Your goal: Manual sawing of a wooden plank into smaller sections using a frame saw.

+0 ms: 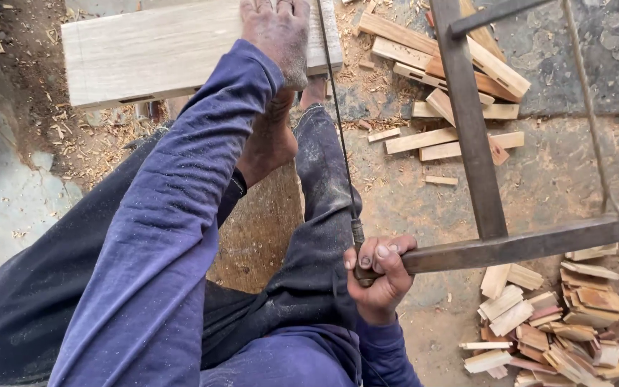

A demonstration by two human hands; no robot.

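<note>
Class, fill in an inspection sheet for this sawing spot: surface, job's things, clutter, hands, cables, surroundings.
Surface: dusty stone ground, strewn with sawdust.
Job's things: pale wooden plank; wooden frame saw, its thin blade running up to the plank's right end.
Clutter: offcut pile at lower right; cut sticks above.
Hands: left hand presses flat on the plank; right hand grips the saw's lower bar.
Cables: nothing seen.
Surroundings: wood shavings on the left; a bare foot below the plank.
</note>
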